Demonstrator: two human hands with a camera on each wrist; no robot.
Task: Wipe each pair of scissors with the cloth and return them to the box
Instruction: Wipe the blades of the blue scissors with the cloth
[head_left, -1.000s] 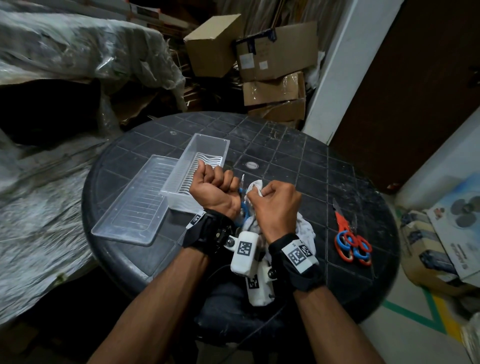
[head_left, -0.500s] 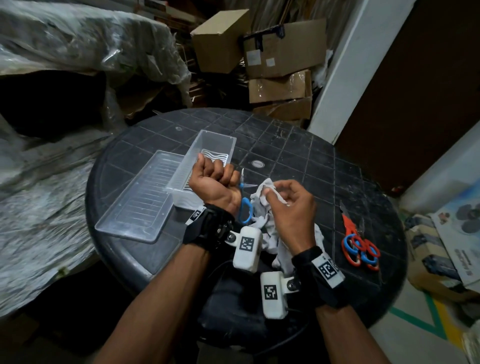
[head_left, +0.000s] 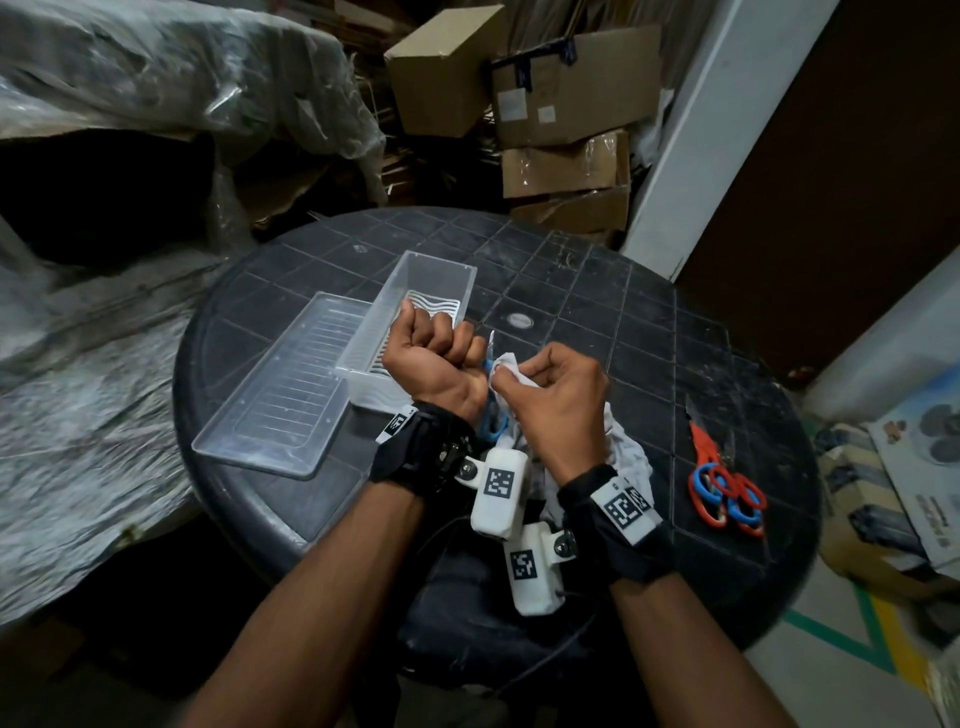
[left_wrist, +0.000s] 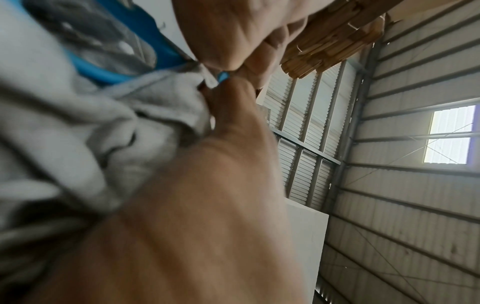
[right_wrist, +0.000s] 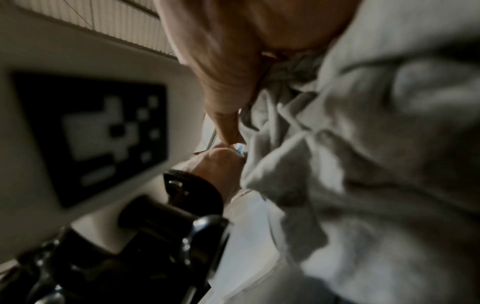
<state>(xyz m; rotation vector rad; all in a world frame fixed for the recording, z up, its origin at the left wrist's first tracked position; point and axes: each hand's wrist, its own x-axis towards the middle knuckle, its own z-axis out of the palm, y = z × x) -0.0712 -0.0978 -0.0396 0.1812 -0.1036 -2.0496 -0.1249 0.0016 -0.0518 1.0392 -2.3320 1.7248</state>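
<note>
on the round dark worktop (head_left: 597, 291), items listed by size, largest first.

- lid (head_left: 280, 384): clear plastic, lies flat just left of the box. likely light and slick; not needed by your hands yet.
- box (head_left: 415, 280): clear plastic, open, standing beside the lid and partly behind your left fist. what lies in it cannot be told from here. judged light enough to slide if nudged, so lower scissors in rather than drop them.
- cloth (head_left: 628, 457): white, soft, limp. your right hand (head_left: 556, 400) has its grip closed on a bunched fold, pinching it at the fingertips against the blade; the rest trails down to the worktop. it will bunch and slip, so keep a thick fold between your fingers and the edge.
- spare scissors (head_left: 724, 486): red and blue handles, lying on the worktop well right of your hands, untouched.
- blue-handled scissors (head_left: 493, 421): held above the worktop, just right of the box. your left hand (head_left: 436, 364) has its grip closed in a fist around them, loop below, tip above. stiff, light, smooth metal, sharp; hold by the plastic and wipe spine-side towards the tip.
</note>
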